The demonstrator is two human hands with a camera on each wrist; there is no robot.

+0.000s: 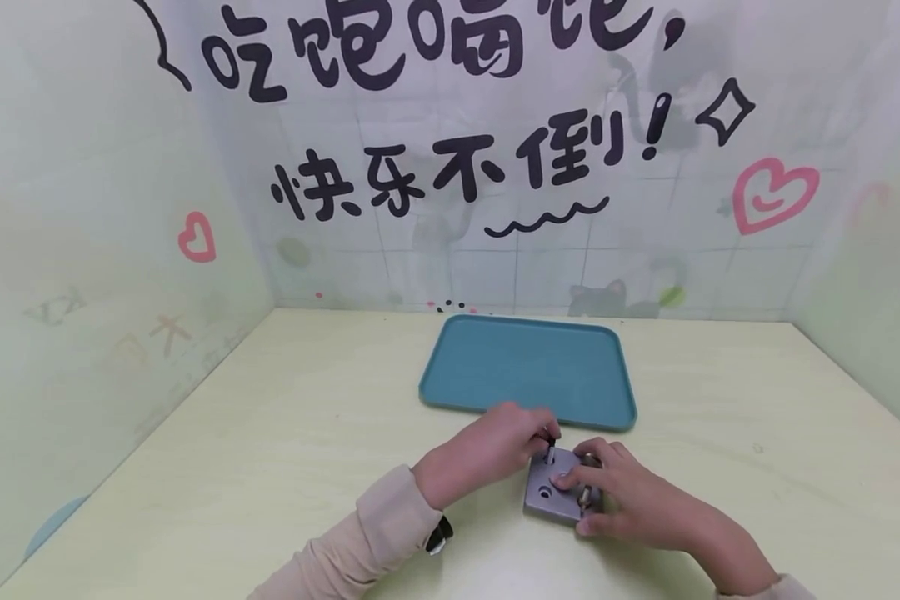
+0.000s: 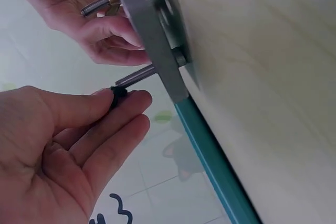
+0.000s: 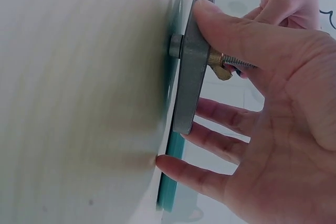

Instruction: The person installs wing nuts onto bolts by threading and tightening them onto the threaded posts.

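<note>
A grey metal block (image 1: 562, 503) with holes and upright bolts lies near the table's front. My left hand (image 1: 495, 442) pinches a small black nut (image 2: 118, 94) between thumb and fingers, at the tip of a threaded bolt (image 2: 137, 76) that stands out of the block. On the block's right side, my right hand (image 1: 633, 500) grips and steadies it, with the thumb (image 3: 218, 19) on its edge. A brass wing nut (image 3: 220, 70) sits on another bolt beside the right fingers. The block's underside shows bolt heads in the left wrist view.
Behind the block lies a teal tray (image 1: 525, 367). A blue rounded edge (image 1: 52, 527) shows at the table's far left. Printed cloth walls (image 1: 450, 275) enclose the back and both sides of the pale table (image 1: 307, 442).
</note>
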